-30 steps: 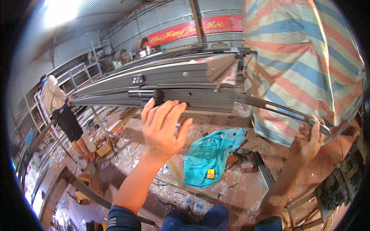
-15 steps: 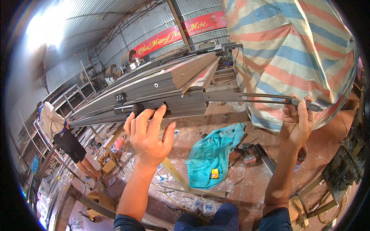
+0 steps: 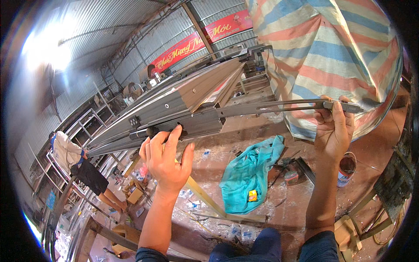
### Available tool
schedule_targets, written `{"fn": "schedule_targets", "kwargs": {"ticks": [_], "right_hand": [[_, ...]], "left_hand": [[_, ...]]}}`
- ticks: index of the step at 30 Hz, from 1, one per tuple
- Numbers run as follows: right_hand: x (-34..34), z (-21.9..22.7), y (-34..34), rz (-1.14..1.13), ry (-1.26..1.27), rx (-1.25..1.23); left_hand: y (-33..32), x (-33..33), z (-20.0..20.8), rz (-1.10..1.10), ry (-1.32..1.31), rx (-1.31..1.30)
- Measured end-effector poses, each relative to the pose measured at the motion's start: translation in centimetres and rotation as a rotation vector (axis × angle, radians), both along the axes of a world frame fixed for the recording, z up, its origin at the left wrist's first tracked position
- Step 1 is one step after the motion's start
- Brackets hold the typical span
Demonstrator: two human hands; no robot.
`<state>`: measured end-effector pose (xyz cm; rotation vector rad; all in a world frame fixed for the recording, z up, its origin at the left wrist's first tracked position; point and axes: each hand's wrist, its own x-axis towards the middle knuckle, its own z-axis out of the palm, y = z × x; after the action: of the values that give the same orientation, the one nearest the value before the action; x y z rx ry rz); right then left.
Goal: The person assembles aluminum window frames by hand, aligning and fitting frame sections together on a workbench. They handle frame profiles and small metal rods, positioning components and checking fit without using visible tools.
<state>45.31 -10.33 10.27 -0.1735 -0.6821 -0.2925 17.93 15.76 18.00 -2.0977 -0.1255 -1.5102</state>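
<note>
My right hand is closed in a pinch on the block-like end of a long, flat, dark metal bar. From there the bar runs left to the open end of a dark grey metal profile; its far part is hidden inside. My left hand has its thumb apart and fingers partly bent, holding nothing. Its index fingertip rests at a dark hole in the profile's near side, and the other fingers sit beside a black cylindrical piece on that side.
More long profiles lie stacked behind. A striped sheet covers something large at right. On the floor are a teal cloth with a yellow packet, a bucket and scraps. At far left another person bends over the stack.
The view has shifted, and the bucket behind my right forearm shows more fully. Both hands keep nearly the same grip and place on the bar and profile.
</note>
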Motion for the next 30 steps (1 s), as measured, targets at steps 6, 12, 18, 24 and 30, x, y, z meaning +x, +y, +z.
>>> {"fn": "schedule_targets", "kwargs": {"ticks": [6,12,18,24,30], "right_hand": [[0.2,-0.4,0.4,-0.005,-0.005,-0.008],[0.2,-0.3,0.7,-0.014,0.022,-0.006],[0.2,0.4,0.7,-0.043,-0.028,-0.034],[-2.0,2.7,1.2,-0.052,-0.067,-0.089],[-5.2,4.3,3.5,0.020,-0.031,-0.213]], "left_hand": [[0.2,0.0,-0.2,0.011,-0.005,-0.007],[0.2,0.0,-0.3,0.015,0.001,-0.014],[0.4,-0.1,-0.3,0.012,0.018,-0.018],[0.4,-0.2,-0.3,-0.011,0.017,-0.003],[1.2,-0.6,-1.0,-0.127,-0.015,-0.023]]}}
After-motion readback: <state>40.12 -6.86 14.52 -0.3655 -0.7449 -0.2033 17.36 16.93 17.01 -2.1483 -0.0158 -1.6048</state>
